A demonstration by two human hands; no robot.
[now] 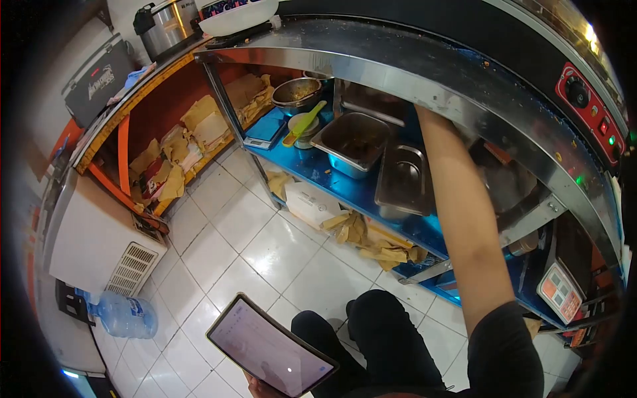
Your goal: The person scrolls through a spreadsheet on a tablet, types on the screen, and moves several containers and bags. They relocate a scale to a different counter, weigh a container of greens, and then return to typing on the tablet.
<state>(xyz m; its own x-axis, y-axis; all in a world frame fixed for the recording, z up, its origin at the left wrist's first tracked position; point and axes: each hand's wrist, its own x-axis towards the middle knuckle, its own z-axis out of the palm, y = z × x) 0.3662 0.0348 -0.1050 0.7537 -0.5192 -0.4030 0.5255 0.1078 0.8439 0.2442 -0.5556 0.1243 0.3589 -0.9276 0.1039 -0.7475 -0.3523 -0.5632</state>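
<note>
My left hand is closed round the lower edge of a tablet with a lit screen, tilted above my knees. Only a few fingers of it show. My right forearm reaches under the steel counter into the shelf below; the hand itself is hidden behind the counter's edge. Near that arm on the blue shelf are a shallow steel pan and a deeper steel pan with brown residue. Further left lie a green-handled utensil on a small tub, a metal bowl and a kitchen scale.
Crumpled brown paper fills part of the lower shelf. A red control panel sits above the counter at right, with a price scale below. At left are a water jug and a white appliance on the tiled floor.
</note>
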